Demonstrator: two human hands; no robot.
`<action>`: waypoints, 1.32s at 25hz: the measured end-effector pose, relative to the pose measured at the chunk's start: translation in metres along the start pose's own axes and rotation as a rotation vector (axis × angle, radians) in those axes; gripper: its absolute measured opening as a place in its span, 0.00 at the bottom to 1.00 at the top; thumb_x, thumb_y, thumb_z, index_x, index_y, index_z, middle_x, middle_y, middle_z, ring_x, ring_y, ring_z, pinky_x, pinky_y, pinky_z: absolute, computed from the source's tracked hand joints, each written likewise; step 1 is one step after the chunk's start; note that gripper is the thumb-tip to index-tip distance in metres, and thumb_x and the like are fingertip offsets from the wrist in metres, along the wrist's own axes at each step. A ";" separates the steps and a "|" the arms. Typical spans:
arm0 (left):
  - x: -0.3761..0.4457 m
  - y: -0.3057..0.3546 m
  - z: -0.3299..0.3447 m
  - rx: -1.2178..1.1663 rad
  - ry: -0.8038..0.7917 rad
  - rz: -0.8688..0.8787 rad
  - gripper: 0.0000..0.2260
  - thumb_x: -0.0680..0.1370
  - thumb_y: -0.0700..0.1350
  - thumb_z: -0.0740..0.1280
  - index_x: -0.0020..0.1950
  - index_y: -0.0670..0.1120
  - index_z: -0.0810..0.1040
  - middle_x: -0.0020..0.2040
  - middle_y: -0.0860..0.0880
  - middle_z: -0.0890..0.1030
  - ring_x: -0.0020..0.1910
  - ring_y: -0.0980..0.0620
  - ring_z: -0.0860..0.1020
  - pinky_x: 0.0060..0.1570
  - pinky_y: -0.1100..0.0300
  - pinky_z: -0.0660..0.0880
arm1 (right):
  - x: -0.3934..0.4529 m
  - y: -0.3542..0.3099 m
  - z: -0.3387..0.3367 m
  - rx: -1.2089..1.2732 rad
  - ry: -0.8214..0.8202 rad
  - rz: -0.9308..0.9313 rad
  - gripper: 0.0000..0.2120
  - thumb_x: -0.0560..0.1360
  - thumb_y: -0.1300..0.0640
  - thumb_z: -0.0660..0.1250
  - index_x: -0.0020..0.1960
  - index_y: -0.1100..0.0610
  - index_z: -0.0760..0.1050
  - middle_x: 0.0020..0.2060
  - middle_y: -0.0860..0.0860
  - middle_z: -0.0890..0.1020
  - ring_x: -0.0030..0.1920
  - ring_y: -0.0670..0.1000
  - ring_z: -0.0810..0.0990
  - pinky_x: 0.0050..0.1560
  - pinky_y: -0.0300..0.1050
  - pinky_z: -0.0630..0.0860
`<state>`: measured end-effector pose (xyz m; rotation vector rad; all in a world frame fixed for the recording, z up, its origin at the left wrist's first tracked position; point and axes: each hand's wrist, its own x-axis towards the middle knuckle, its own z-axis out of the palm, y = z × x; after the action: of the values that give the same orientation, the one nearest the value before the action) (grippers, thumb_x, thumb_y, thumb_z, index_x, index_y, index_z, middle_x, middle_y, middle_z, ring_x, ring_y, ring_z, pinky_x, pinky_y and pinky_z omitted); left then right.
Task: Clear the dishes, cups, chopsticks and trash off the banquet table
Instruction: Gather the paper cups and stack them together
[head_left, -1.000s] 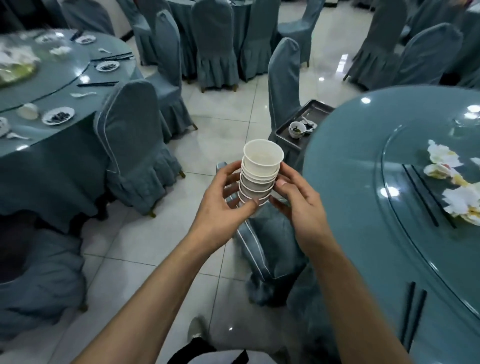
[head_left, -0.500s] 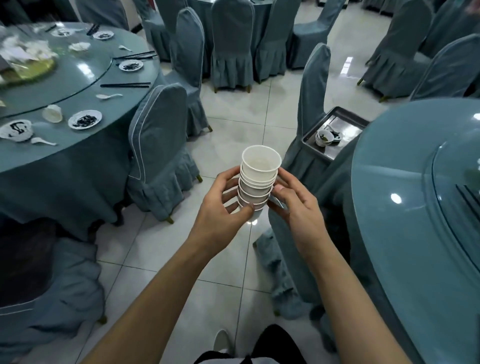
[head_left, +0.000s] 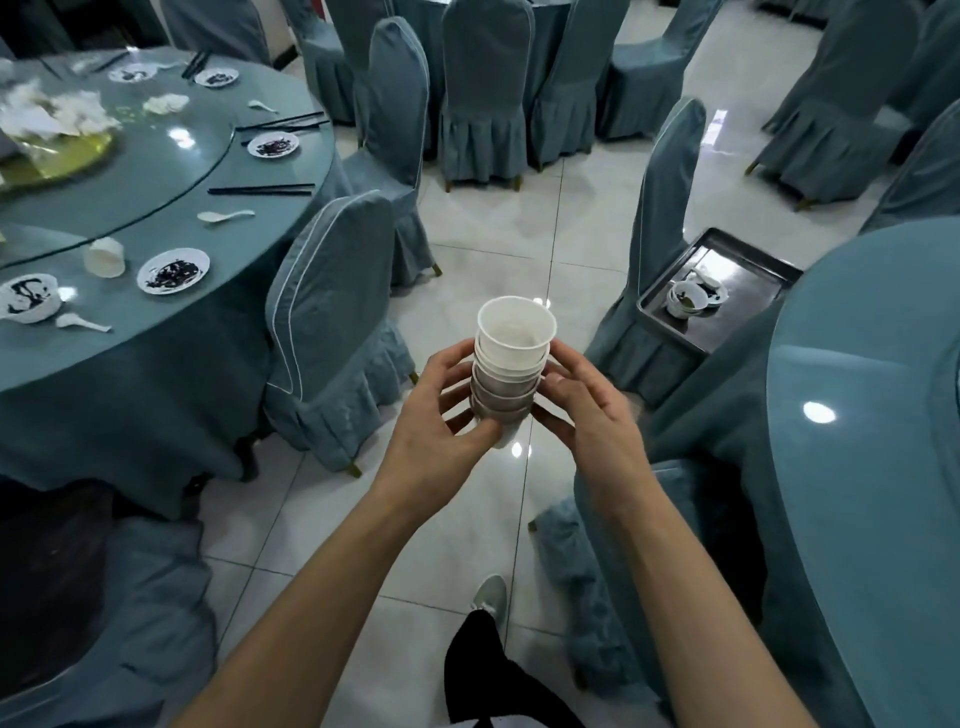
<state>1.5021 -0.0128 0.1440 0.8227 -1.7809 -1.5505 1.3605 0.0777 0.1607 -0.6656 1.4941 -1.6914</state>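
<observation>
- Head view: left hand (head_left: 441, 421) and right hand (head_left: 592, 421) both curl their fingers round a stack of white cups (head_left: 511, 358), held above the tiled floor (head_left: 483, 270).
- Metal tray (head_left: 670, 322) with bowls rests on a chair at right; a littered table (head_left: 218, 234) stands at left.

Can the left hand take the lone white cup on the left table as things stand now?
Probably not. The left hand and right hand both hold the stack of cups, and a covered chair stands between the person and the lone white cup.
</observation>
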 end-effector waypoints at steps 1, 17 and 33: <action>0.020 -0.002 0.000 0.004 -0.010 0.000 0.32 0.66 0.57 0.76 0.69 0.65 0.71 0.64 0.60 0.79 0.65 0.58 0.77 0.61 0.60 0.78 | 0.019 -0.001 -0.001 0.007 0.009 0.004 0.18 0.83 0.62 0.60 0.64 0.42 0.77 0.58 0.44 0.85 0.62 0.46 0.82 0.59 0.42 0.80; 0.258 -0.008 0.062 0.037 -0.248 0.012 0.28 0.72 0.48 0.74 0.70 0.62 0.71 0.65 0.57 0.79 0.66 0.56 0.77 0.64 0.53 0.78 | 0.210 -0.041 -0.061 0.079 0.229 -0.007 0.18 0.83 0.66 0.59 0.62 0.44 0.76 0.53 0.41 0.86 0.59 0.44 0.82 0.58 0.39 0.80; 0.515 -0.023 0.124 0.010 -0.643 0.027 0.27 0.75 0.31 0.71 0.67 0.57 0.75 0.60 0.57 0.82 0.61 0.59 0.80 0.57 0.65 0.78 | 0.407 -0.039 -0.112 0.142 0.663 -0.078 0.17 0.82 0.64 0.62 0.60 0.44 0.80 0.55 0.48 0.86 0.60 0.53 0.83 0.57 0.47 0.82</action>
<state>1.0922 -0.3493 0.1380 0.3057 -2.2215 -1.9289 1.0320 -0.1896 0.1371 -0.0740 1.7703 -2.1823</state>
